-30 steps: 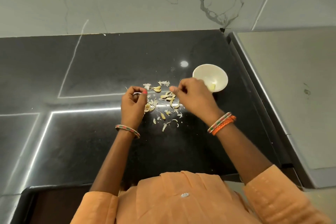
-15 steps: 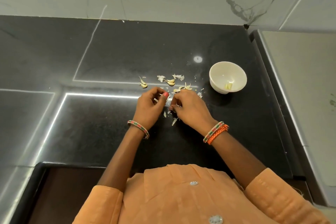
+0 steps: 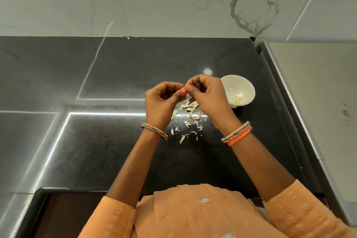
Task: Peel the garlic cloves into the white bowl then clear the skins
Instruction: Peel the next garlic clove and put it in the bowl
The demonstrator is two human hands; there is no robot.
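A clove (image 3: 187, 89), mostly hidden, is pinched between the left hand (image 3: 161, 102) and right hand (image 3: 207, 94). Skins (image 3: 188, 117) are strewn beneath; the bowl (image 3: 243, 87) is seen at 3 o'clock.

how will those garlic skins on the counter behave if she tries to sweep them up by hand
The garlic skins look thin, curled and papery, so they are probably very light and apt to scatter or flutter. They lie in many small loose flakes on the glossy black counter, so they should slide easily, though some may cling to fingers.
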